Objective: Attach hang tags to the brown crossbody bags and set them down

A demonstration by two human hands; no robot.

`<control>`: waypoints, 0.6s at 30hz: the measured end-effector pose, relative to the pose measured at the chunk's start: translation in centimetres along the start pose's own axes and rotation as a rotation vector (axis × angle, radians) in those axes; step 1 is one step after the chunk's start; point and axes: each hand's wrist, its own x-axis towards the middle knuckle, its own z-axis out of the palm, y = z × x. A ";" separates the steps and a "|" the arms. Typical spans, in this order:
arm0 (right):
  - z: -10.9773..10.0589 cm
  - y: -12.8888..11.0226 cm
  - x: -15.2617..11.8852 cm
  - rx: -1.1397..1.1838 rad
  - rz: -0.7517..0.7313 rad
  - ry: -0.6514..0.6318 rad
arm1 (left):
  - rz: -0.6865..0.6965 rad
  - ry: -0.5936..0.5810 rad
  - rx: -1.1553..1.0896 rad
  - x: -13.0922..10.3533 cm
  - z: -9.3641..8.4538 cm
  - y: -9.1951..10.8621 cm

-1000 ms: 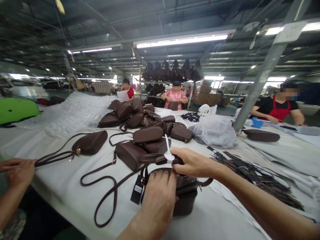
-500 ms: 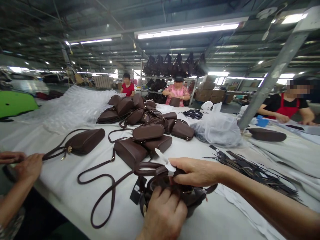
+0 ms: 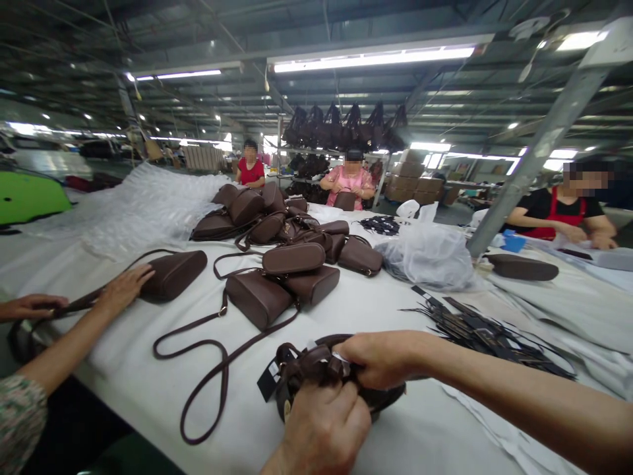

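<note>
A dark brown handbag [image 3: 388, 399] sits at the table's near side under both my hands. My left hand [image 3: 329, 422] is closed at its opening, fingers curled over the bag's top; the fingertips are partly hidden. From the right, my right hand [image 3: 378, 359] is closed on the bag's handle [image 3: 314, 361], where a bit of white wrapping shows by the fingers. A black tag [image 3: 268, 379] hangs at the bag's left side. Left of it, a long brown strap [image 3: 225, 369] loops over the cloth, near several brown bags [image 3: 260, 300].
A co-worker's hand [image 3: 121, 287] rests by another brown bag [image 3: 175, 277] at left. Clear plastic bags [image 3: 430, 254], black tags with cords [image 3: 484, 336] and a metal post [image 3: 534, 138] stand or lie to the right. Bubble wrap [image 3: 133, 204] covers the far left.
My right hand has moved down toward the bag's opening, and the handle and white wrapping are lower. The co-worker's hand at left has reached forward to the other bag.
</note>
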 end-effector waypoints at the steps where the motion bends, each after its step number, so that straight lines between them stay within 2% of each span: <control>1: 0.2 0.0 0.1 -0.032 0.012 0.020 | -0.001 0.006 0.004 0.0 0.0 0.0; 4: 0.5 -0.2 0.5 -0.148 0.041 0.041 | -0.005 0.028 0.001 -0.1 -0.1 0.1; 10: 1.0 -0.1 1.3 -0.359 -0.016 -0.104 | 0.004 0.072 -0.017 -0.1 -0.1 0.4; 13: 2.9 1.3 2.6 -0.370 -0.055 -0.043 | -0.005 0.072 0.009 0.1 -0.1 0.4; 18: 7.2 3.5 5.9 -0.192 -0.003 0.105 | -0.002 0.083 0.004 -0.1 0.1 0.7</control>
